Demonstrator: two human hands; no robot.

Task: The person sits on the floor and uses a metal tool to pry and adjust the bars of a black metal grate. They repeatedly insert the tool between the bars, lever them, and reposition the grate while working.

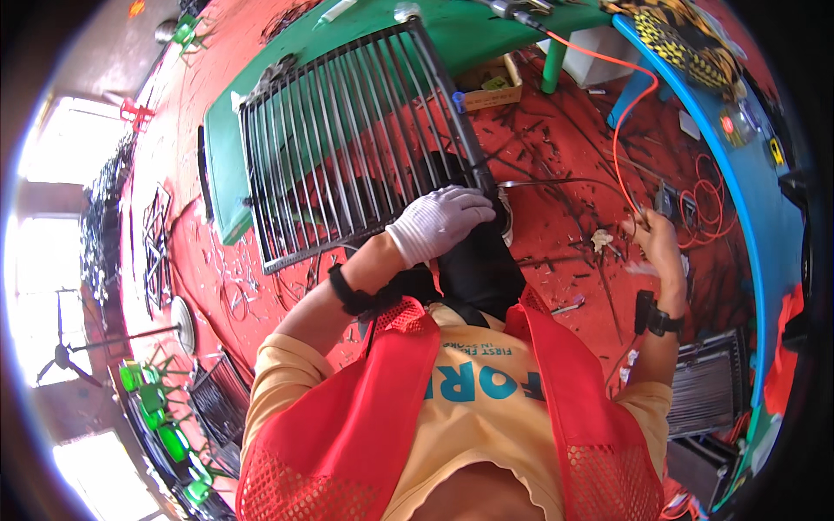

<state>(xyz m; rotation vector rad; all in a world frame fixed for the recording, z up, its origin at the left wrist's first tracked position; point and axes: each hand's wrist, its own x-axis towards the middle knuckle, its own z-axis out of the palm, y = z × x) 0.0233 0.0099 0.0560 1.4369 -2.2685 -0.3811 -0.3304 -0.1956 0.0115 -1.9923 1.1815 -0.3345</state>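
A black metal frame with many parallel slats point(347, 130) leans from the green table toward my lap. My left hand point(440, 224), in a white glove, curls over the frame's near right corner, by my knee. Off to the right, my bare right hand point(656, 246) pinches the end of a thin dark strip point(565, 181). This strip runs in a bend from the frame's corner to my right fingers. An orange hose point(618, 143) passes close behind that hand.
The green table point(228, 174) stands ahead, with a cardboard box point(493, 87) beside it. A blue-edged table point(754, 217) is on the right. Dark offcuts litter the red floor point(539, 226). Another slatted panel point(708, 382) lies at lower right; green chairs point(156, 408) and a fan point(182, 326) stand left.
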